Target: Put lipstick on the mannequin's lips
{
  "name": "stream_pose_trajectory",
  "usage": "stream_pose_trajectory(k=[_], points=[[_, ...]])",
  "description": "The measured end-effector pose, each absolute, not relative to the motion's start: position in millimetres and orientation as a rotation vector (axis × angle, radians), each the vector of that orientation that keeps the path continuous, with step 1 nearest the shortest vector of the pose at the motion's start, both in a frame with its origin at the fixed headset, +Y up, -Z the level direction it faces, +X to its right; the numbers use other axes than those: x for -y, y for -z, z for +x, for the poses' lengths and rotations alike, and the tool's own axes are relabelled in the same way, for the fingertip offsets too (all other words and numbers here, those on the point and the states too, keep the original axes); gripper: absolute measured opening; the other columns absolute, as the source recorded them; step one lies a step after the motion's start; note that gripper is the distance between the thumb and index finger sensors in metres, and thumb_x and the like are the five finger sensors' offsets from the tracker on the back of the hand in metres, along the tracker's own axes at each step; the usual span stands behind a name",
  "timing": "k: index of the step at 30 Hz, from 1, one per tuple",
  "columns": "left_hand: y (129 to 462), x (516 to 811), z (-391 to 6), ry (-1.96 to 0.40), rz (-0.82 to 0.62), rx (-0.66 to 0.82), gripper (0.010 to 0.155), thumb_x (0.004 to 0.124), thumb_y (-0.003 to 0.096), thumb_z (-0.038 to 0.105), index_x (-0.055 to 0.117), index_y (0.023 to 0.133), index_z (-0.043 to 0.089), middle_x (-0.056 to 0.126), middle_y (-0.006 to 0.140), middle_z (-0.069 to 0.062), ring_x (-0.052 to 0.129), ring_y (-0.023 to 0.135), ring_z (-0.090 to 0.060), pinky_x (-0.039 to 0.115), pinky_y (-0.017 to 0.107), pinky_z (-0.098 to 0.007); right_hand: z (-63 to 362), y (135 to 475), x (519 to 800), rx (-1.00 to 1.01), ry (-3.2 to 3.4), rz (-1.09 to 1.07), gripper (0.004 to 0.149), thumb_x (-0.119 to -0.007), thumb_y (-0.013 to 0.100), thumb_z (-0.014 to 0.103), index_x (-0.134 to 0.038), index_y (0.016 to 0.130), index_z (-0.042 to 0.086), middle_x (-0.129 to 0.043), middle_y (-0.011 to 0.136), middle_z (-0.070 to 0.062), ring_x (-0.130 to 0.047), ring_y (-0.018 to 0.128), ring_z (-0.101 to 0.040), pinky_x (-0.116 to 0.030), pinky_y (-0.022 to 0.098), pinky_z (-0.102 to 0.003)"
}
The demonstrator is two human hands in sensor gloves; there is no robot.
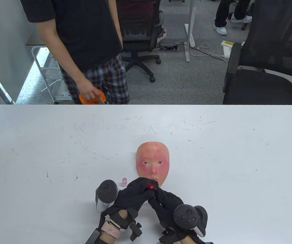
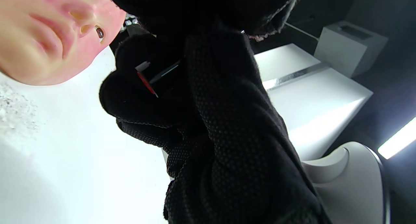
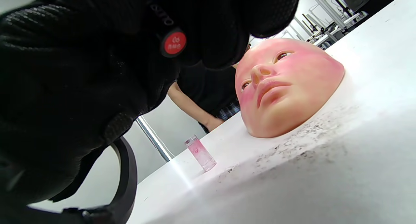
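- Just this side of the mannequin face's chin, two gloved hands are bunched together: the left hand (image 1: pixel 133 195) and right hand (image 1: pixel 165 203) touch, fingers curled in tight around a dark lipstick tube (image 3: pixel 172 38) with a red round label on its end.
- Which hand truly carries the tube I cannot tell; both sets of fingers wrap close to it.
- That tube looks light, stiff and smooth, so a pinch low on the barrel should steer it best, and the soft colour tip likely smears or snaps under pressure.
- Left of the chin, one small clear pink cap (image 1: pixel 124 181) stands upright on the table (image 1: pixel 46 142), apart from the hands.
- Then the mannequin face (image 1: pixel 152 162) itself, one only, lying face-up, cheeks flushed red, lips (image 3: pixel 269 91) pale and seemingly unpainted.
- It looks like a light shell that could skid if pushed.
- Beyond the forehead, past the table's far edge, one bystander (image 1: pixel 82 40) stands holding something orange.
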State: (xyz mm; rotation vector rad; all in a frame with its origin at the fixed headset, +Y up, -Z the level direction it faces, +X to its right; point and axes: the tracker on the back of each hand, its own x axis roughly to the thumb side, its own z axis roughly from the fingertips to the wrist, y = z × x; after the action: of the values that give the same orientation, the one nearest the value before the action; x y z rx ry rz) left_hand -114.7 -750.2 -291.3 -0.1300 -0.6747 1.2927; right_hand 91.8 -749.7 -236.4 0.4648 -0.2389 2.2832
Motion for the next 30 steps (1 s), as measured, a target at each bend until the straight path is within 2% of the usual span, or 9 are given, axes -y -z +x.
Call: stream_pose_trajectory(k=[4, 7, 10, 14, 19, 22, 25, 27, 30], points=[[293, 757, -116, -1.353, -0.191, 0.672, 0.051, 0.071, 0.0541, 0.040, 0.075, 0.103, 0.026, 0.068, 0.102, -0.011, 0.070, 0.084, -0.030, 0.062, 0.064, -0.043, 92, 237, 749, 0.222, -2.260, 0.471, 0.054, -0.080, 0.042, 0.042, -0.080, 0.085, 0.009, -0.098, 0.069, -0.010, -0.099, 0.055, -0.026, -0.077, 0.049, -0.048], [292, 761, -114, -1.434, -0.183, 0.625, 0.058, 0.079, 0.0523, 0.046, 0.067, 0.106, 0.027, 0.067, 0.103, -0.010, 0.070, 0.083, -0.028, 0.063, 0.063, -0.042, 93, 237, 748, 0.231, -2.239, 0.459, 0.054, -0.081, 0.042, 0.042, -0.081, 0.085, 0.009, -0.098, 0.069, -0.010, -0.099, 0.055, -0.027, -0.077, 0.049, -0.049], [292, 759, -115, -1.390, -0.172, 0.623, 0.051, 0.079, 0.0525, 0.044, 0.073, 0.100, 0.026, 0.069, 0.102, -0.011, 0.071, 0.082, -0.029, 0.064, 0.062, -0.043, 91, 236, 747, 0.247, -2.293, 0.457, 0.054, -0.081, 0.042, 0.042, -0.081, 0.085, 0.009, -0.099, 0.069, -0.010, -0.099, 0.054, -0.026, -0.077, 0.049, -0.049], [291, 753, -116, -1.276, -0.112, 0.659, 0.049, 0.073, 0.0521, 0.038, 0.078, 0.099, 0.025, 0.072, 0.100, -0.012, 0.074, 0.081, -0.030, 0.065, 0.061, -0.044, 89, 236, 749, 0.237, -2.303, 0.463, 0.054, -0.081, 0.042, 0.042, -0.080, 0.085, 0.009, -0.099, 0.069, -0.010, -0.099, 0.055, -0.027, -0.077, 0.049, -0.049], [293, 754, -116, -1.341, -0.159, 0.680, 0.050, 0.073, 0.0513, 0.035, 0.079, 0.099, 0.024, 0.072, 0.101, -0.012, 0.072, 0.083, -0.032, 0.064, 0.063, -0.046, 90, 236, 749, 0.239, -2.308, 0.473, 0.054, -0.081, 0.042, 0.042, -0.080, 0.085, 0.010, -0.098, 0.069, -0.010, -0.099, 0.055, -0.027, -0.077, 0.049, -0.049], [295, 755, -119, -1.365, -0.151, 0.648, 0.050, 0.078, 0.0521, 0.040, 0.080, 0.099, 0.023, 0.075, 0.100, -0.012, 0.075, 0.082, -0.032, 0.066, 0.061, -0.046, 92, 238, 748, 0.221, -2.281, 0.469, 0.054, -0.081, 0.042, 0.042, -0.080, 0.085, 0.010, -0.098, 0.070, -0.010, -0.099, 0.055, -0.026, -0.077, 0.049, -0.049], [301, 740, -124, -1.402, -0.145, 0.627, 0.056, 0.075, 0.0553, 0.044, 0.069, 0.108, 0.025, 0.064, 0.109, -0.015, 0.064, 0.092, -0.037, 0.058, 0.069, -0.050, 98, 239, 745, 0.249, -2.321, 0.397, 0.054, -0.083, 0.041, 0.044, -0.082, 0.084, 0.010, -0.099, 0.068, -0.010, -0.099, 0.053, -0.027, -0.077, 0.049, -0.049], [310, 719, -128, -1.393, -0.110, 0.583, 0.062, 0.074, 0.0558, 0.046, 0.062, 0.112, 0.025, 0.055, 0.114, -0.016, 0.055, 0.098, -0.039, 0.051, 0.074, -0.052, 107, 241, 744, 0.294, -2.428, 0.330, 0.055, -0.082, 0.042, 0.045, -0.082, 0.085, 0.011, -0.099, 0.066, -0.008, -0.098, 0.051, -0.024, -0.077, 0.049, -0.049], [328, 686, -127, -1.175, -0.049, 0.550, 0.064, 0.073, 0.0566, 0.047, 0.057, 0.115, 0.028, 0.046, 0.119, -0.016, 0.046, 0.103, -0.039, 0.046, 0.077, -0.053, 112, 245, 744, 0.323, -2.516, 0.307, 0.055, -0.082, 0.042, 0.046, -0.081, 0.086, 0.013, -0.097, 0.063, -0.006, -0.095, 0.050, -0.022, -0.075, 0.049, -0.049]])
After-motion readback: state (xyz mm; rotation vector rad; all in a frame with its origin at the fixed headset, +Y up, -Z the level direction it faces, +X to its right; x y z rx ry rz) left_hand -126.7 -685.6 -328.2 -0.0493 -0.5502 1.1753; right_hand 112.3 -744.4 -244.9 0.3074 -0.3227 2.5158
